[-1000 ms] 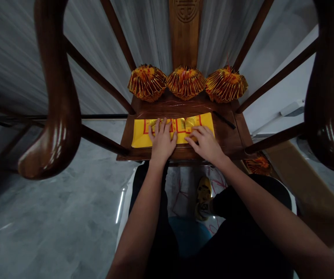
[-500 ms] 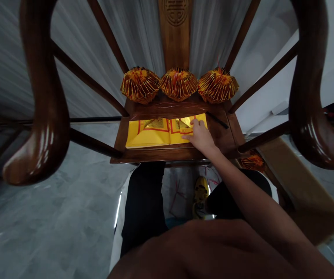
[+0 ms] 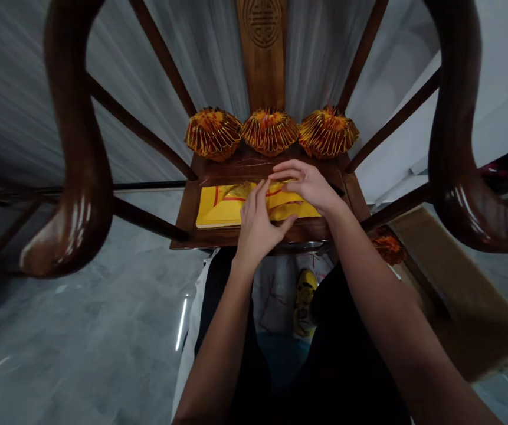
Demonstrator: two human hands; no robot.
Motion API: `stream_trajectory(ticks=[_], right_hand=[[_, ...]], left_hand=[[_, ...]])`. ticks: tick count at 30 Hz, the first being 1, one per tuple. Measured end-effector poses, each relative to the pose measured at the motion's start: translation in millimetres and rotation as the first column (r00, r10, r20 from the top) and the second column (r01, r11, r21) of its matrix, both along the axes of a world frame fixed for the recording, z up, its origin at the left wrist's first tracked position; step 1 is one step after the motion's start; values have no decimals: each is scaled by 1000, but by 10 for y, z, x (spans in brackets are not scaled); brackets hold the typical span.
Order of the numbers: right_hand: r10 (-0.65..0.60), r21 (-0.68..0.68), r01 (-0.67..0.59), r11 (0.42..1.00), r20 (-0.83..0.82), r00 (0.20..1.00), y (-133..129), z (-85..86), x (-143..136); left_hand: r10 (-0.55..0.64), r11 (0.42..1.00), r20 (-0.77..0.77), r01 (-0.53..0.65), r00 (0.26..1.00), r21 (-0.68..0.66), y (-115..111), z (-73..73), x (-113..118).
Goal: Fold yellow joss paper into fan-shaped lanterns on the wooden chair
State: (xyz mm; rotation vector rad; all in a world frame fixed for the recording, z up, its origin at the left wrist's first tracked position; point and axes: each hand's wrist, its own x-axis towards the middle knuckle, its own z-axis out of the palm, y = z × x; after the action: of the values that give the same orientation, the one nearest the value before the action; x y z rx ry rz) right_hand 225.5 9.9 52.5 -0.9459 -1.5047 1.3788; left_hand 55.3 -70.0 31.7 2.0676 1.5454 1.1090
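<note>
Yellow joss paper with red printed borders and gold patches lies on the chair seat in two piles, a left stack (image 3: 218, 212) and a right stack (image 3: 304, 210). My left hand (image 3: 258, 227) reaches over the inner edges of both, fingers stretched and thumb spread toward the right stack. Over the upper part of the right stack is my right hand (image 3: 313, 186), its fingers extended left and apart, almost meeting my left fingertips. Part of the paper is hidden beneath the hands. I see no sheet clearly gripped.
Three pleated gold-and-red paper ornaments (image 3: 269, 133) line the back of the wooden seat (image 3: 187, 218). Curved armrests (image 3: 79, 195) flank it. A dark stick-like object (image 3: 337, 189) lies right of the paper. An open cardboard box (image 3: 461, 289) stands on the floor at right.
My left hand has come up from below onto the paper. My right hand has lifted from the right stack's gold patch, moving slightly up, and its fingers have spread. The view has shifted slightly.
</note>
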Motion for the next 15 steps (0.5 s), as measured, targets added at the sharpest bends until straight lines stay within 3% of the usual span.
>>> stream_trajectory(ticks=[3, 7, 9, 11, 13, 15], right_hand=[[62, 5, -62, 998, -143, 988, -33, 33, -175], [-33, 50, 38, 998, -97, 995, 72, -203, -425], [-106, 165, 89, 982, 97, 990, 121, -396, -517], [-101, 274, -3, 962, 366, 925, 104, -580, -590], [-64, 296, -149, 943, 604, 794, 13, -716, -653], [-85, 301, -223, 927, 749, 657, -110, -791, -712]], left_hand=[[176, 984, -13, -177, 984, -36, 131, -319, -38], [464, 882, -70, -468, 883, -49, 183, -301, -169], [572, 816, -84, -577, 816, -47, 218, -250, -267], [633, 764, -92, -639, 769, -92, 242, -215, -382], [688, 705, -88, -693, 720, -154, 200, -165, -511], [721, 685, -11, -715, 693, -141, 31, -61, -644]])
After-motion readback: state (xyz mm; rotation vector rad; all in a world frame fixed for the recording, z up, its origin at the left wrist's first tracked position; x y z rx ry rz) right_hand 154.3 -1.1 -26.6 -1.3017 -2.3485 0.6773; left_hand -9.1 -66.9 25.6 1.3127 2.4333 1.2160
